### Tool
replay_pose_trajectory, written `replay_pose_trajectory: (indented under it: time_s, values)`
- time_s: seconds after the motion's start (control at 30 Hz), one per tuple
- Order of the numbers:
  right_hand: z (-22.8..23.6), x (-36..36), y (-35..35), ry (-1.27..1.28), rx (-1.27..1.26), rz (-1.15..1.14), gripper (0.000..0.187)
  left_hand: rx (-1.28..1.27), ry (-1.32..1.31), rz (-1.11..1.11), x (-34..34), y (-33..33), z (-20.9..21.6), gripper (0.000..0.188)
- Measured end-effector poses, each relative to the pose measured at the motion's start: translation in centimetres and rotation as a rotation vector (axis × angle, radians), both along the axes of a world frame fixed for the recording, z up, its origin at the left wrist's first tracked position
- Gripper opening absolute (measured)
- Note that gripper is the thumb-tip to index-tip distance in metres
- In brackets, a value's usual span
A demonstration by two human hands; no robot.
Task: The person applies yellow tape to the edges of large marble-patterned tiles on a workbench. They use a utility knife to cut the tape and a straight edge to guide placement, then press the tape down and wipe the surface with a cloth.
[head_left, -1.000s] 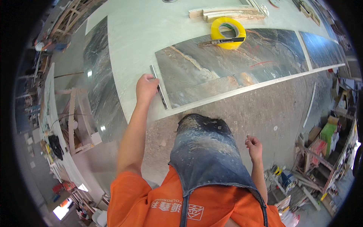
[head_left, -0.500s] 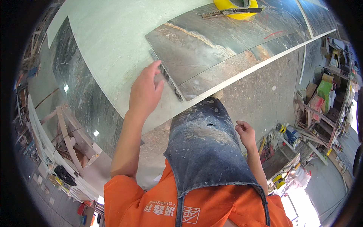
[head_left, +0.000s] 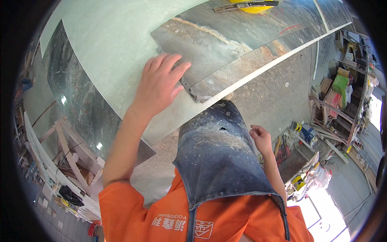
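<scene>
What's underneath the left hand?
The left hand covers part of a narrow dark strip; its near end shows beside the grey slab. Whatever else lies beneath is hidden.

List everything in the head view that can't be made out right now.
- Head view, strip: middle hidden under the left hand.
- Head view, right hand: palm hidden by its own curl, so whether it holds anything is unclear.
- Head view, tape: cut off by the top edge.
- Head view, black bundle: too small and dark to identify.

Bright; glare bleaches lower right, glints dot the left-hand slab (head_left: 78,90) (edges bow); rim seems soft.
</scene>
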State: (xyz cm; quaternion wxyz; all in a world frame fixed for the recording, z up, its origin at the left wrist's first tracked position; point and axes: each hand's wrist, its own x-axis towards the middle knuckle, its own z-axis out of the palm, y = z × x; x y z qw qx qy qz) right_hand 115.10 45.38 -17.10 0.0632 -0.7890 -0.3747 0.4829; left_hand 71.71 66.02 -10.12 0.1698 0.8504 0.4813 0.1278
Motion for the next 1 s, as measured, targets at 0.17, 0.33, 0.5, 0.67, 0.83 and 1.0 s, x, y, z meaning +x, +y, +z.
replay_pose_trajectory:
  time_s: [0.17,0.33,0.5,0.67,0.83,1.0]
  values:
    - [-0.1,-0.3,0.1,0.002,-0.007,0.013,0.036,-0.032,0.066,-0.239,-0.4,3.1,0.2,0.072]
    - [0.5,-0.9,0.6,-0.007,-0.044,0.030,0.036,-0.042,0.142,-0.322,-0.1,4.1,0.0,0.069]
    - [-1.0,-0.3,-0.6,0.034,-0.045,-0.012,0.035,-0.019,0.199,-0.363,0.1,4.4,0.1,0.068]
    - [-1.0,-0.8,-0.1,0.031,-0.063,-0.008,0.035,-0.007,0.220,-0.370,0.2,4.3,0.2,0.068]
    - [-1.5,-0.5,0.0,0.028,-0.057,0.015,0.036,-0.027,0.233,-0.368,0.1,4.4,0.3,0.066]
    - [-1.3,0.0,0.3,0.016,-0.054,0.011,0.037,-0.068,0.220,-0.353,-0.3,4.7,0.7,0.060]
